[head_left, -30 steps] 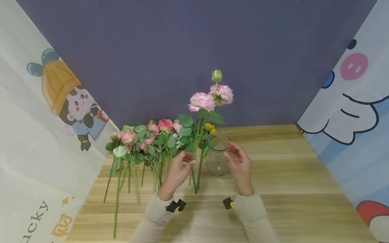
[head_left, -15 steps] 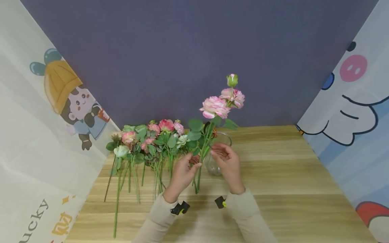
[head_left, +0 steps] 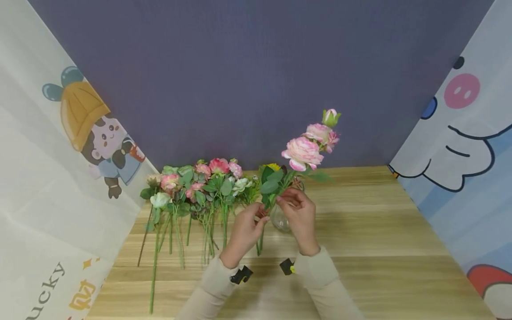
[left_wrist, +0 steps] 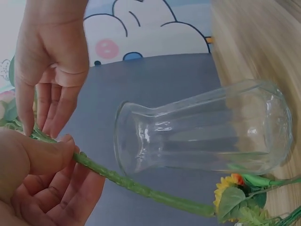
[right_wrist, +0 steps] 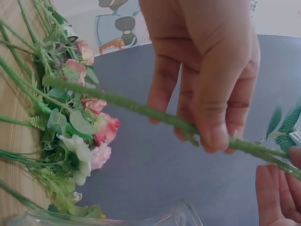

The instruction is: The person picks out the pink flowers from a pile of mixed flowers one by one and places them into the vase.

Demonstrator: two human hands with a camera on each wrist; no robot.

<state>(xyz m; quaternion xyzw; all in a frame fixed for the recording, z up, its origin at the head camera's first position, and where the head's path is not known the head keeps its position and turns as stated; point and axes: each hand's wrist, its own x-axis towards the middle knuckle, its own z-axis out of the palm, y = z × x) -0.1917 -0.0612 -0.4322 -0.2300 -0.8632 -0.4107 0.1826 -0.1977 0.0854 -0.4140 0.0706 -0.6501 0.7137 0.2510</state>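
Observation:
A tall pink flower with ruffled blooms and a green bud leans to the right. My left hand pinches its green stem between thumb and fingers. Higher up, just below the leaves, my right hand pinches the same stem; in the right wrist view that hand shows only partly at the edge. Below the hands, the stem's lower end hangs free. A clear glass vase stands upright right behind the hands, partly hidden by the right one in the head view. No stem is inside it.
Several cut flowers, among them a white rose and a red-pink rose, lie in a row on the wooden table to the left. A yellow sunflower lies close to the vase. A dark panel rises behind the table.
My right hand has moved from the vase's rim to the flower's stem and now pinches it. The flower has shifted right and tilted further right, and my left hand has moved slightly right with it.

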